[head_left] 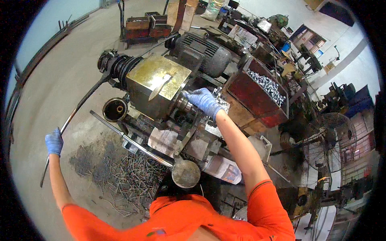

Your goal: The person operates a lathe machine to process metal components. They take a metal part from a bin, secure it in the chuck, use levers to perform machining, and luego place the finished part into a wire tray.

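Note:
My left hand (54, 142), in a blue glove, is closed round a long metal lever (73, 114) at the left. The lever runs up to the dark ringed end of the spindle (116, 66) on a lathe-like machine. My right hand (204, 101), gloved the same way, is at the chuck (183, 103) on the right of the brass-topped headstock (159, 78). Its fingers are drawn together at the chuck's mouth; what they hold, if anything, is hidden. A flat worn tool (160, 89) lies on the headstock cover.
Beyond my right hand stands a red bin (257, 92) of small metal parts. A motor (205, 54) sits behind the headstock. Nearer me, a steel handle (148, 150) ends in a round disc (186, 174). Metal shavings (132, 172) cover the floor; a fan (329, 138) stands right.

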Demonstrator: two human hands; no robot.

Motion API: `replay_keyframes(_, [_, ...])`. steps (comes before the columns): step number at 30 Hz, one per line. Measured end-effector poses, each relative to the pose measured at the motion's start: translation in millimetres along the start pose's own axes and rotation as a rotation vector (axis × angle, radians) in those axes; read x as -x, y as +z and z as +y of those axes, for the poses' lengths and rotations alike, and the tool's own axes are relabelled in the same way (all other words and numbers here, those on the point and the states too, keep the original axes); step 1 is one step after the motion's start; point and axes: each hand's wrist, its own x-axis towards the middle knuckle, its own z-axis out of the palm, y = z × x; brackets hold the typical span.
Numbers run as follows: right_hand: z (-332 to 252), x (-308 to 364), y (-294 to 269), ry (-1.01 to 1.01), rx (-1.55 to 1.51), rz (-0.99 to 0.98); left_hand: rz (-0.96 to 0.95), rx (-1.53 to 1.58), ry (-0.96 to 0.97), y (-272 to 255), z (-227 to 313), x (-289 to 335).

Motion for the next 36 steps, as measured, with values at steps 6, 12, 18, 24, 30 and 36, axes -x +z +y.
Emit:
replay_keyframes(6, [-2.5, 23.4, -12.1, -0.072, -0.030, 0.041, -0.278, 0.050, -0.199, 0.3, 0.8, -24.2])
replay_keyframes(12, [25.1, 98.0, -58.7, -0.339, -0.017, 0.412, 0.290, 0.924, -0.465, -44.0, 130.3, -14.1])
replay_keyframes(18, [138.4, 202.8, -96.7, -0.171, -0.142, 0.614, -0.508, 1.024, -0.265, 39.7, 323.6, 36.1])
replay_keyframes(24, [229.4, 305.0, -101.1, 0.223, -0.284, 0.663, -0.641, 0.205, 0.453, 96.9, 301.2, 4.2])
replay_keyframes(30, [353.2, 356.9, -111.8, 0.460, -0.008, 0.882, -0.562, 0.363, 0.221, 63.3, 293.8, -4.6])
replay_keyframes(36, [440.2, 400.7, -140.1, 0.768, 0.533, 0.425, -0.461, 0.526, -0.143, -25.5, 225.8, -13.7])
